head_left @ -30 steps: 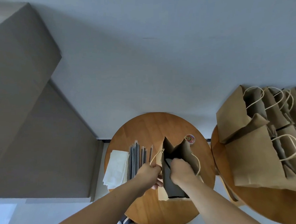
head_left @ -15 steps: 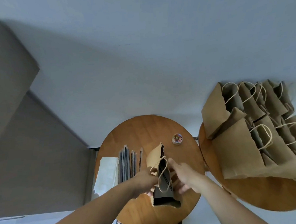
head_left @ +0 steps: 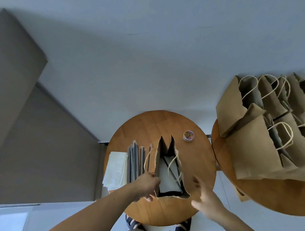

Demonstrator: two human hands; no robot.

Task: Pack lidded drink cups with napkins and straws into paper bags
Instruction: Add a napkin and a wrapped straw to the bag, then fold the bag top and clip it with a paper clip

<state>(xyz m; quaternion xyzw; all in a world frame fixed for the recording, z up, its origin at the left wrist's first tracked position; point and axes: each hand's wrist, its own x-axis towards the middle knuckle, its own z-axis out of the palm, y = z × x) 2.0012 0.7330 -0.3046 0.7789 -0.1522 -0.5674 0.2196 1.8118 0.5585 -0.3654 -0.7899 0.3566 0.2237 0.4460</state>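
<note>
- The paper bag (head_left: 164,146) stands upright with its mouth open in the middle of the table (head_left: 148,126), between the straws (head_left: 134,162) and our right hand (head_left: 206,199).
- We judge the bag light, thin and floppy. The rim creases and tears easily, and it will tip with nothing heavy inside. No cup is in view.
- Best hold: pinch the rim at a fold, or take the cord handle (head_left: 145,161). Squeezing the walls would close the mouth.
- Left hand (head_left: 146,187): fingers are curled on the left rim, holding that wall out. The forearm comes in low from the left.
- Right hand: fingers are spread and hold nothing, just beside the right wall. We can't tell whether a fingertip touches it.
- The hands are apart, with the bag between them.
- Something white and a thin dark line show inside, likely a napkin and a straw, but we're not sure.
- The spare napkins (head_left: 115,168) lie left of the straws.
</note>
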